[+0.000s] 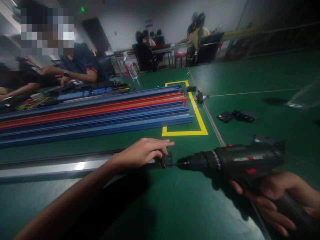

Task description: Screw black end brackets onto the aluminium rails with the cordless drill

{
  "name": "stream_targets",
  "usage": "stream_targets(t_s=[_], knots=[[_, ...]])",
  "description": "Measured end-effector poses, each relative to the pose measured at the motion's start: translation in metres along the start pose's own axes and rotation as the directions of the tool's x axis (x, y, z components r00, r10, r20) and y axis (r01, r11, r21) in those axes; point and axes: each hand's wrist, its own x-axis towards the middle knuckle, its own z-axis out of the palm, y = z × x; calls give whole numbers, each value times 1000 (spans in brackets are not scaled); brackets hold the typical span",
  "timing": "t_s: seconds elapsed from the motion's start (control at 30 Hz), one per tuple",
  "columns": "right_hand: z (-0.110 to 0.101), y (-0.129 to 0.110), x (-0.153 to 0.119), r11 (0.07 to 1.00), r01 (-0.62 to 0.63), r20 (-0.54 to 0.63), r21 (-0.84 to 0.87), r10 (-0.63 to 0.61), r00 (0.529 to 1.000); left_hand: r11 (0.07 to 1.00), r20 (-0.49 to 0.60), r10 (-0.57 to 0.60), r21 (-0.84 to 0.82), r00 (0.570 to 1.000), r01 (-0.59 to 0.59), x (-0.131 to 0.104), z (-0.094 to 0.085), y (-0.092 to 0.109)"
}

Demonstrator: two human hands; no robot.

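Observation:
My right hand [277, 200] grips a black cordless drill [247, 160] by its handle, a finger near the trigger. The drill points left, and its thin bit meets a small black end cap [167, 160] at the right end of a long silver rail [75, 168]. Over that same end lies my left hand [142, 153], its bent fingers holding the end cap while one or two fingers stretch out to the right. The palm and the underside of the rail's end are hidden.
Blue rails [150, 124] and a red rail [150, 102] lie beyond, partly inside a yellow tape outline [185, 134]. Black parts [236, 116] rest on the green table [262, 80]. A clear bottle [130, 66] stands farther back. A person [82, 68] works at the left.

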Motion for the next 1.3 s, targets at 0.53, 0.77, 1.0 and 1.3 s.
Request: stream_targets(t_s=[0.53, 0.77, 1.0, 1.3], knots=[[-17, 3, 18, 978, 123, 349, 171, -177, 920, 999, -24, 43, -25, 999, -43, -2, 1, -4], [-16, 3, 16, 980, 95, 374, 177, -156, 914, 997, -24, 79, -5, 997, -80, -4, 0, -5], [-22, 9, 20, 987, 159, 325, 29, -159, 932, 995, -37, 104, -10, 994, -104, -4, 0, -6], [-16, 8, 21, 983, 178, 301, 39, -181, 936, 997, -34, 80, 13, 996, -80, -4, 4, -14]])
